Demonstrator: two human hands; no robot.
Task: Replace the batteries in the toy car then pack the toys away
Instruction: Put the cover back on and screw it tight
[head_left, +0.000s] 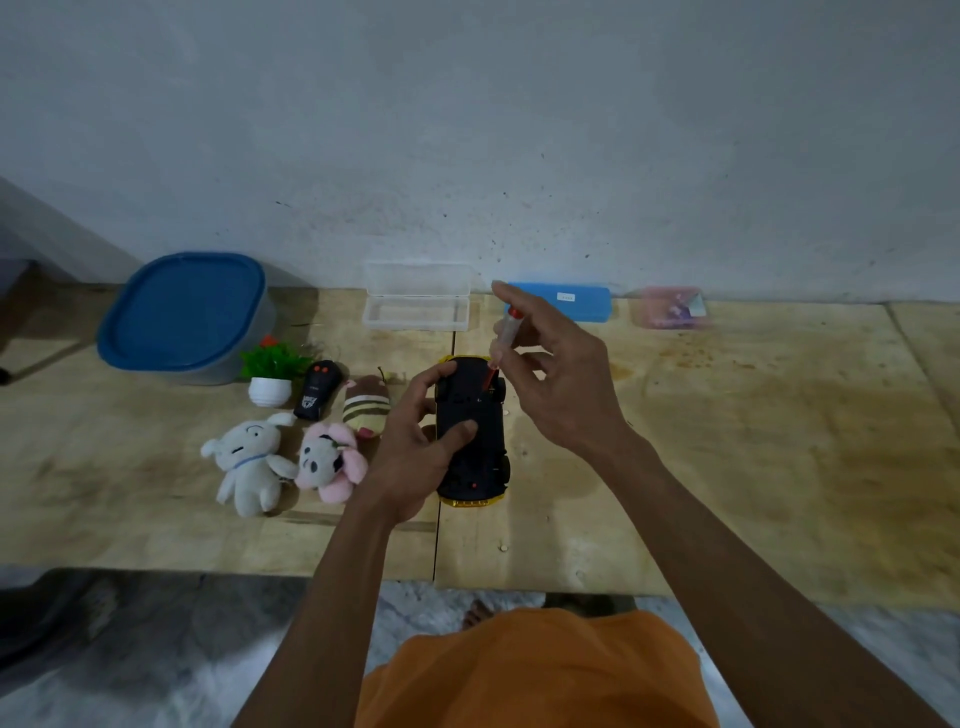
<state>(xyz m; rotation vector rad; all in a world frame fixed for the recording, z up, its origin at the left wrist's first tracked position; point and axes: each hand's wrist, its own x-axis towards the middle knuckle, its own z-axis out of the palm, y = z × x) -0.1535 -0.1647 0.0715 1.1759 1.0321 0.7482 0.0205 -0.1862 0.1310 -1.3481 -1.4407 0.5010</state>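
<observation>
A yellow toy car (480, 467) lies upside down on the wooden table (727, 441), its black underside facing up. My left hand (415, 441) grips the car from the left, thumb across the underside. My right hand (550, 374) pinches a small screwdriver (506, 338) with a clear and red handle, held upright with its tip on the car's underside near the far end. Left of the car lie a black remote control (317, 389), a striped brown plush (366, 405), a pink plush (327, 462) and a white plush dog (249, 462).
A grey tub with a blue lid (182, 312) stands at the back left. An open clear plastic case (415, 306), a blue case (566, 301) and a pink box (670, 306) line the wall. A small potted plant (270, 374) stands by the remote.
</observation>
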